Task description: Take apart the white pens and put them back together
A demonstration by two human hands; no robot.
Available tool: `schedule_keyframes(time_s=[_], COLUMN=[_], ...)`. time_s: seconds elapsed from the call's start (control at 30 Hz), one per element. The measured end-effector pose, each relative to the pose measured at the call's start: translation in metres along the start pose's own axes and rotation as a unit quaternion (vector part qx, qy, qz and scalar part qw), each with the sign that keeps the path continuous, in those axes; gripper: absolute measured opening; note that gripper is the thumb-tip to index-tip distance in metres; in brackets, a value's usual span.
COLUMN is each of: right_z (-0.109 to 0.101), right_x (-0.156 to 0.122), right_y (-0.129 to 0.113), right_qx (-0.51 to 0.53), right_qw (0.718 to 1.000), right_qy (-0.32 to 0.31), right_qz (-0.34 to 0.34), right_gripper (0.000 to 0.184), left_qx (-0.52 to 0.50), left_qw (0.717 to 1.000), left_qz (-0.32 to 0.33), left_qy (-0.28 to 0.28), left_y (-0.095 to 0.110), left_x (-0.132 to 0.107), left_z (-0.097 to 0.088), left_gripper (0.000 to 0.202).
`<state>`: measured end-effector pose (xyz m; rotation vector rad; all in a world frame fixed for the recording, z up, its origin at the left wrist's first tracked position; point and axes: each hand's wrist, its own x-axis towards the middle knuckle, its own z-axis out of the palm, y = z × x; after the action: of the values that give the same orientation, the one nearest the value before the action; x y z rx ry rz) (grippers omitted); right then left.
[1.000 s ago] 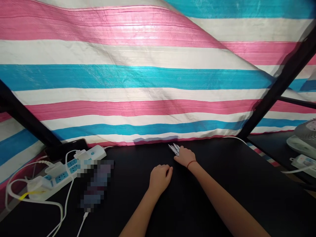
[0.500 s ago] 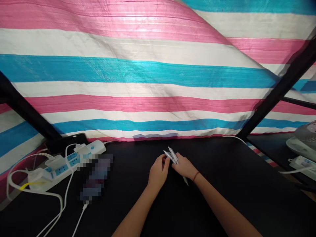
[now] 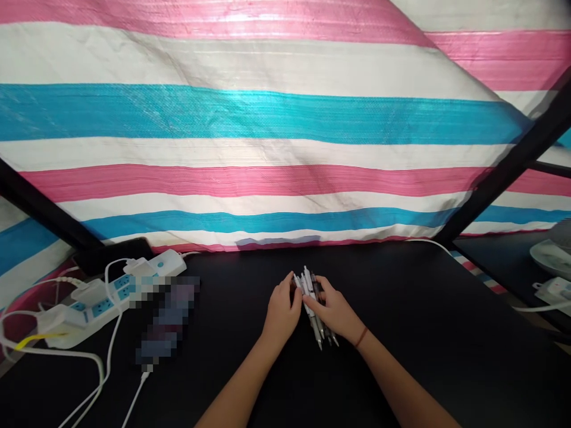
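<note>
- Bundle of pens [image 3: 311, 303]: centre of the black tabletop [image 3: 414, 309], slanted, tips toward the near right.
- Left hand [image 3: 282, 312]: narrowly closed, fingers against the bundle's left side.
- Right hand [image 3: 331, 309]: partly open, fingers wrapped over the bundle's right side.
- Hold: both hands appear to press the pens together, keeping them aligned.
- White power strip [image 3: 100, 312]: far left, well apart from the hands.

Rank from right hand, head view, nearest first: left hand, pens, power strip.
1. Pens: centre, gripped in the fingers of the right hand.
2. Left hand: just left of the right hand, on the other side of the pens.
3. Power strip: farthest, well off to the person's left.
</note>
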<state>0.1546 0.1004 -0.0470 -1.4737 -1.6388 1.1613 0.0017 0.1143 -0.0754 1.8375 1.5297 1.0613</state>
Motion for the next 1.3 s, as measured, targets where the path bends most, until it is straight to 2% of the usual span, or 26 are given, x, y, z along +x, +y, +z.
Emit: schedule_keyframes(time_s=[0.07, 0.27, 0.43, 0.6, 0.73, 0.97, 1.03, 1.23, 1.3], right_z=[0.000, 0.003, -0.004, -0.008, -0.003, 0.009, 0.008, 0.002, 0.000], right_x=[0.001, 0.003, 0.003, 0.003, 0.001, -0.003, -0.002, 0.000, -0.001], right_y=[0.001, 0.007, 0.005, 0.006, 0.005, 0.006, 0.007, 0.005, 0.004], right_qx=[-0.038, -0.125, -0.212, -0.253, -0.228, -0.256, -0.270, -0.344, -0.357], right_qw=[0.999, 0.990, 0.976, 0.967, 0.974, 0.966, 0.962, 0.939, 0.934], right_qy=[0.018, 0.045, 0.032, 0.003, -0.009, -0.016, -0.016, -0.010, -0.013], right_qz=[-0.020, -0.049, -0.028, -0.006, -0.017, -0.034, -0.027, 0.014, 0.013], right_gripper=[0.038, 0.028, 0.022, 0.017, 0.020, 0.022, 0.024, 0.023, 0.023], left_qx=[0.045, 0.103, 0.156, 0.215, 0.249, 0.261, 0.260, 0.293, 0.284], left_qw=[0.998, 0.994, 0.985, 0.973, 0.964, 0.941, 0.936, 0.937, 0.935], left_qz=[0.029, 0.029, 0.051, 0.001, -0.015, 0.095, 0.118, 0.139, 0.162], left_qy=[0.013, -0.010, -0.053, -0.082, -0.093, -0.192, -0.205, -0.130, -0.136], left_y=[-0.001, 0.001, 0.000, -0.001, -0.002, -0.008, -0.007, 0.004, 0.009], left_x=[0.000, -0.002, -0.003, -0.002, -0.002, 0.000, -0.001, -0.007, -0.010], left_z=[0.001, 0.000, 0.000, 0.001, -0.003, -0.018, -0.018, -0.006, -0.004], left_gripper=[0.038, 0.039, 0.044, 0.056, 0.062, 0.056, 0.054, 0.052, 0.047])
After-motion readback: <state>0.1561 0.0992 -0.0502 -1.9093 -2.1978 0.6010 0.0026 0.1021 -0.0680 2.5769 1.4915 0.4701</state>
